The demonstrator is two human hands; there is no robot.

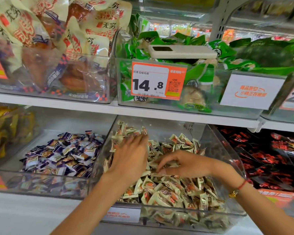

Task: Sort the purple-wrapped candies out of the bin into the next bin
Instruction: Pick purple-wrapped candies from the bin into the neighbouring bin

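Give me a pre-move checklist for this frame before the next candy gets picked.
1. Both hands inside the cream-candy bin: ok.
2. Left hand free to pick, fingers flat on the cream candies: ok.
3. Right hand holding a candy: cannot tell, fingertips are buried in wrappers.
4. Purple wrapper visible in this bin: not ok, none shows on the surface.
5. Neighbouring bin with purple candies reachable on the left: ok.
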